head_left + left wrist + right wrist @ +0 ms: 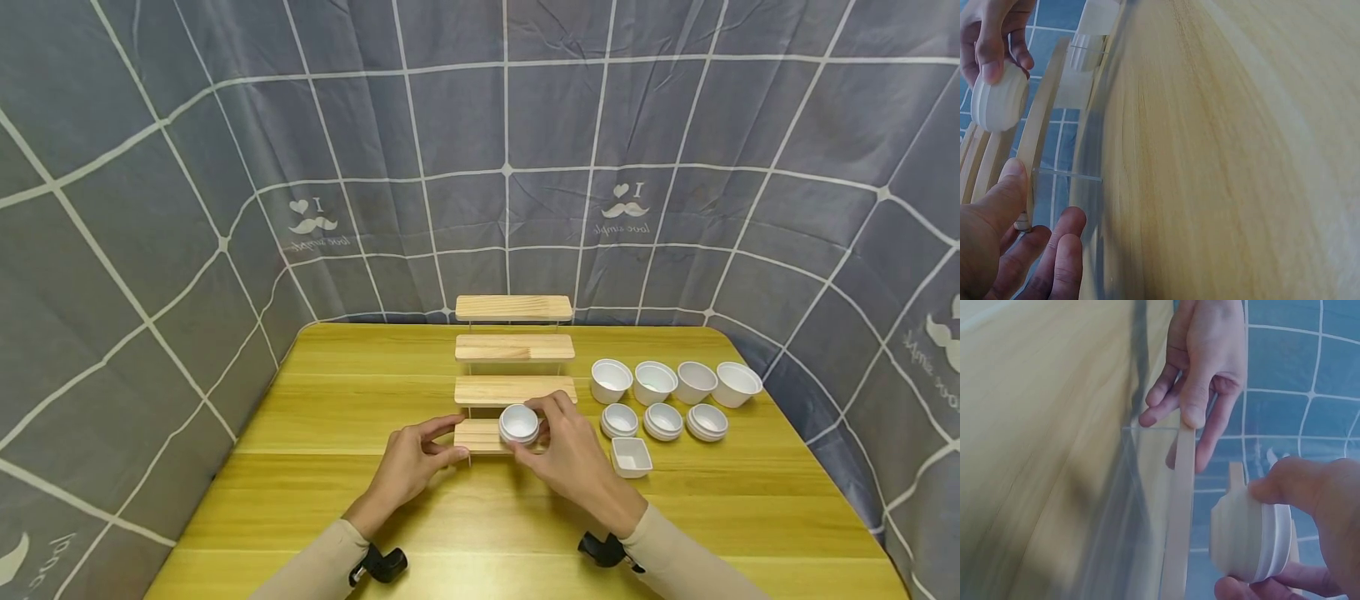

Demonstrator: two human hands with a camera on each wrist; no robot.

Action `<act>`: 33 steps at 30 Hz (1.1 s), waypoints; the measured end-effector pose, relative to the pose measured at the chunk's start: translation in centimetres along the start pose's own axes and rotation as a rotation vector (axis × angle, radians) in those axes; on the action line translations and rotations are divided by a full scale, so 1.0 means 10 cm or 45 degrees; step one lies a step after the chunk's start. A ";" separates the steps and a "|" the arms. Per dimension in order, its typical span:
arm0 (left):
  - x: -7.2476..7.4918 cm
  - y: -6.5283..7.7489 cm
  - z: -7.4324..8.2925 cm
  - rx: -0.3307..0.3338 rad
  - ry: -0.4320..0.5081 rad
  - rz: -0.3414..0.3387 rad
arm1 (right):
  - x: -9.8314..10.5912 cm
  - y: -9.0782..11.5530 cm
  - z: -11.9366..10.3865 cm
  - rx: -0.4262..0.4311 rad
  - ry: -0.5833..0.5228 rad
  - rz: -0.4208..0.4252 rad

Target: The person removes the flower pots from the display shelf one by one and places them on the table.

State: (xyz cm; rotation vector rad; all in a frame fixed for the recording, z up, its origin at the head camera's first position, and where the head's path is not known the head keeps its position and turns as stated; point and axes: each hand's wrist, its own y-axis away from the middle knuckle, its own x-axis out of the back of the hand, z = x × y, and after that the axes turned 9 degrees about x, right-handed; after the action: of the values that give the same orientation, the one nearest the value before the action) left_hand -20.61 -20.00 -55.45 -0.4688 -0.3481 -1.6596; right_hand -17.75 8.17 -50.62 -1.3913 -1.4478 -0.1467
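Observation:
A four-tier display stand with pale wooden boards and clear supports is in front of me. My left hand (411,463) pinches the left end of its lowest board (477,433), thumb on one face and fingers around the end. My right hand (576,454) holds a small round white bowl (519,422) between thumb and fingers. In the right wrist view a gap shows between the bowl (1241,534) and the lowest board (1179,531), so the bowl is just above it. Whether it is one ridged bowl or two stacked, I cannot tell.
Right of the stand, several deeper white cups (611,382) form a back row. Before them are three low round white bowls (663,422), then a square white dish (632,457). The three upper boards (514,348) step up toward a grey checked curtain (465,208).

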 end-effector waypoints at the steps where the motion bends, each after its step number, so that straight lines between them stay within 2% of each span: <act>1: 0.00 0.00 0.00 0.001 0.001 0.001 | 0.01 0.01 0.01 -0.005 0.007 0.005; 8: 0.00 0.00 0.00 0.012 0.005 -0.004 | 0.13 0.06 0.10 -0.023 0.020 0.026; 16: 0.01 0.01 0.01 0.003 0.008 -0.019 | 0.31 0.12 0.27 0.047 0.062 0.125; 33: 0.00 0.00 0.00 0.020 0.000 -0.004 | 0.72 0.27 0.64 0.029 0.151 0.272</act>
State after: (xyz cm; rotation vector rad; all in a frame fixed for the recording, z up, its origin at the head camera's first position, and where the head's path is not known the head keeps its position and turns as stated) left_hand -20.56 -20.00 -55.48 -0.4568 -0.3616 -1.6586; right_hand -17.47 18.12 -49.59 -1.4834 -1.1921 -0.0741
